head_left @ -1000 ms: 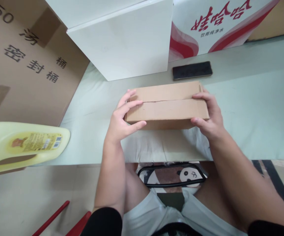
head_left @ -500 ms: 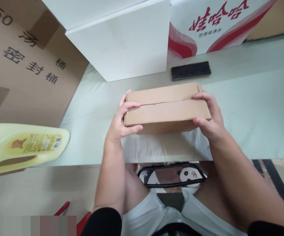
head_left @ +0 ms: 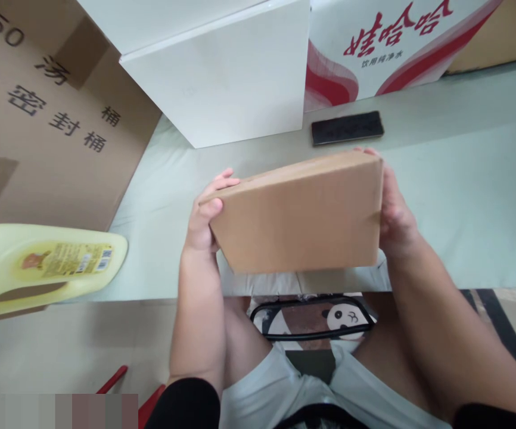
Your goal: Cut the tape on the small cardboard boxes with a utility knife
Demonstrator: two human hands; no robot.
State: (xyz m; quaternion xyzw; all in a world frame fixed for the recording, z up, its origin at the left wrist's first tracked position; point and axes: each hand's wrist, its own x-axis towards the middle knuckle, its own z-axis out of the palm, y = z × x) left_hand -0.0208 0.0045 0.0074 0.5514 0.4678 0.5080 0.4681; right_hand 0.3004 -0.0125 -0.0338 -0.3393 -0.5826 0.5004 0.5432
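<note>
your left hand (head_left: 202, 217) and right hand (head_left: 395, 211) grasp opposite ends of the plain cardboard box (head_left: 302, 220), fingers wrapped around it. it sits tilted above the cloth-covered table (head_left: 468, 179), near the black smartphone (head_left: 347, 128). gripping looks done; handling seems unfinished, the box not yet set flat.

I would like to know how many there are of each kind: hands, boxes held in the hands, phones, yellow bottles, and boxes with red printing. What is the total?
Hands: 2 (left hand, right hand)
Held boxes: 1 (plain cardboard box)
Phones: 1 (black phone)
Yellow bottles: 1 (yellow bottle)
Boxes with red printing: 1 (red-printed box)
Total: 6
</note>
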